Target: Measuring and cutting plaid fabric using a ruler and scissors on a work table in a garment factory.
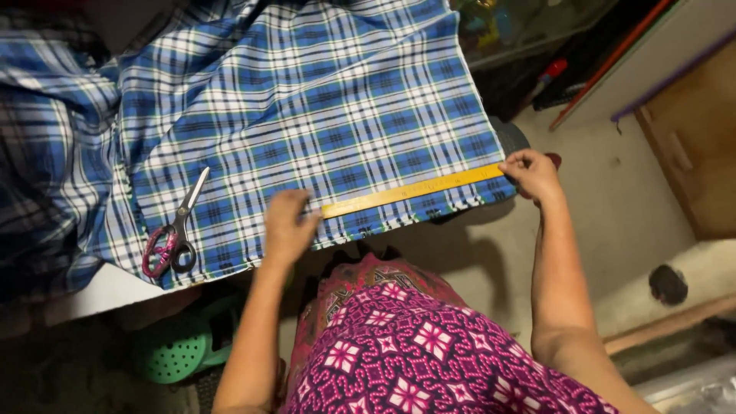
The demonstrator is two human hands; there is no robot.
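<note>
Single head-worn view, steep downward look from close above, facing forward over the wearer's lap and both forearms onto the near edge of the surface (115, 285) draped in blue plaid fabric (307, 92), floor (613, 199) visible right, no second view to overlap.

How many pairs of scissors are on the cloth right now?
1. The scissors, with pink handles, lie on the blue plaid cloth near its front edge, left of the left hand. More could be hidden under the bunched folds at far left.
</note>
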